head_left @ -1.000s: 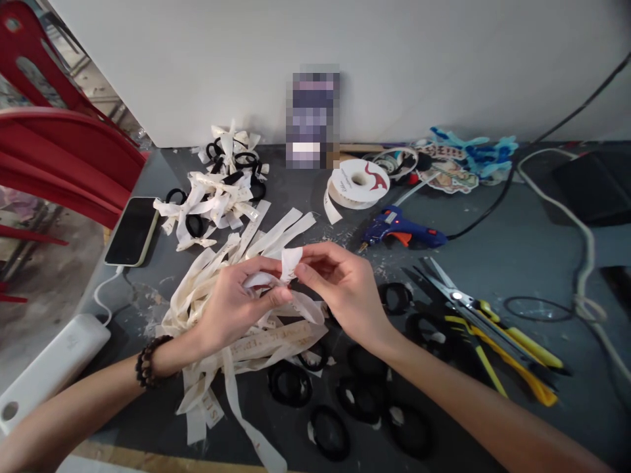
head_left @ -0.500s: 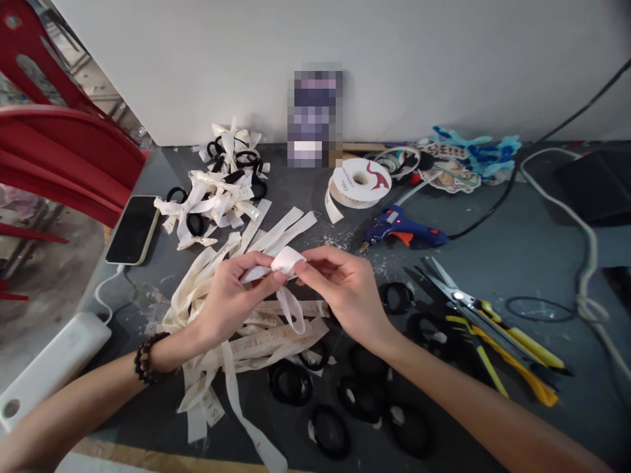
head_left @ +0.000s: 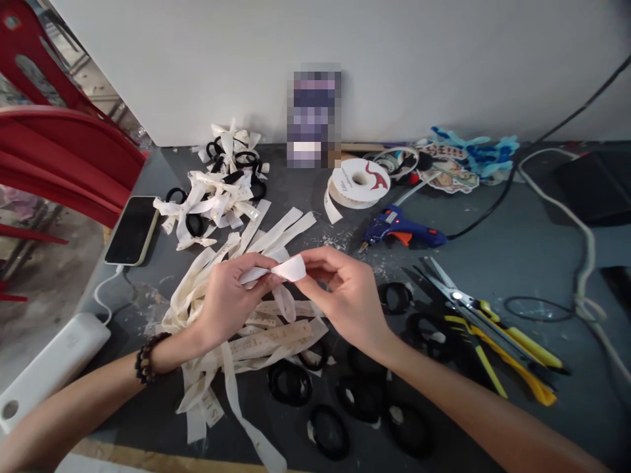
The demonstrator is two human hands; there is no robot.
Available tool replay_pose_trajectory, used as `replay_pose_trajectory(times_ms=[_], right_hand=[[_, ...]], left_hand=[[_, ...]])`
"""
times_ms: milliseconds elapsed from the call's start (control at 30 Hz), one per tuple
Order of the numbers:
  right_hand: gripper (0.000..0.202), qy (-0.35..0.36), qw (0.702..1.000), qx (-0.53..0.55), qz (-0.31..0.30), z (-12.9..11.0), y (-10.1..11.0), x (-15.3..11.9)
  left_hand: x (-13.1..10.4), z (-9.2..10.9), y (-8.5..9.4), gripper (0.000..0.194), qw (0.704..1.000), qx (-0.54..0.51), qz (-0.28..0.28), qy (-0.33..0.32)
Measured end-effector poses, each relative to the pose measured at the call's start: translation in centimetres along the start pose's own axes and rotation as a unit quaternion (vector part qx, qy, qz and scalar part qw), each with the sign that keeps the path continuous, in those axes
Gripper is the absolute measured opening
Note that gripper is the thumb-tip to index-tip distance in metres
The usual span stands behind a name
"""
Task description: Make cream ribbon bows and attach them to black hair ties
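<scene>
Between my two hands is a white ribbon (head_left: 290, 268), folded into loops. My left hand (head_left: 236, 292) pinches its gathered middle between thumb and fingers. The fingers of my right hand (head_left: 342, 289) close on the loop at the right side. A tail of the ribbon hangs below the fingertips. Beneath and left of my hands lies a heap of cut cream ribbons (head_left: 276, 341), some with gold print. Several black hair ties (head_left: 329, 431) lie below my right hand.
Finished bows (head_left: 217, 197) are piled at the back left, near a phone (head_left: 132, 230) and a white power bank (head_left: 54, 368). A ribbon spool (head_left: 359, 182), blue glue gun (head_left: 404, 228) and yellow-handled scissors (head_left: 493, 328) lie to the right. A pixelated upright object stands behind.
The ribbon loop between my fingers has turned and narrowed at its middle, flaring toward my right hand. The hanging tail has shifted slightly left and up.
</scene>
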State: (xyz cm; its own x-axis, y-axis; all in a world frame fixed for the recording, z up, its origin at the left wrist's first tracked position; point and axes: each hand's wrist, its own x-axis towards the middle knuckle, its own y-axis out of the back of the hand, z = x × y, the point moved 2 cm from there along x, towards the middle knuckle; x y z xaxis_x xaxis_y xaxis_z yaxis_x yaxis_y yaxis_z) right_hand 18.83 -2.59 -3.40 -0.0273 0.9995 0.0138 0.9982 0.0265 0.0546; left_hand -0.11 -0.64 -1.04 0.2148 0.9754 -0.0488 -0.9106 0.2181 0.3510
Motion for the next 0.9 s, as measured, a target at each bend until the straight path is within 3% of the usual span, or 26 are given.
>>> replay_pose_trajectory(times_ms=[133, 400, 533, 700, 900], right_hand=[[0.014, -0.010, 1.000, 0.006, -0.011, 0.2, -0.1, 0.2], [0.023, -0.032, 0.999, 0.017, -0.036, 0.5, 0.1, 0.4], [0.025, 0.029, 0.999, -0.027, -0.023, 0.2, 0.3, 0.1], [0.023, 0.137, 0.982, -0.129, -0.014, -0.5, 0.4, -0.2], [0.020, 0.231, 0.947, -0.222, 0.012, -1.1, 0.2, -0.4]], left_hand=[[-0.3, -0.1, -0.2, 0.002, 0.996, 0.008, 0.010, -0.089], [-0.5, -0.3, 0.0, 0.016, 0.967, 0.091, 0.044, -0.233], [-0.8, -0.5, 0.2, 0.017, 0.931, 0.164, 0.061, -0.320], [-1.1, -0.6, 0.1, 0.028, 0.905, 0.188, 0.051, -0.378], [-0.9, 0.2, 0.2, 0.020, 0.920, 0.166, 0.065, -0.348]])
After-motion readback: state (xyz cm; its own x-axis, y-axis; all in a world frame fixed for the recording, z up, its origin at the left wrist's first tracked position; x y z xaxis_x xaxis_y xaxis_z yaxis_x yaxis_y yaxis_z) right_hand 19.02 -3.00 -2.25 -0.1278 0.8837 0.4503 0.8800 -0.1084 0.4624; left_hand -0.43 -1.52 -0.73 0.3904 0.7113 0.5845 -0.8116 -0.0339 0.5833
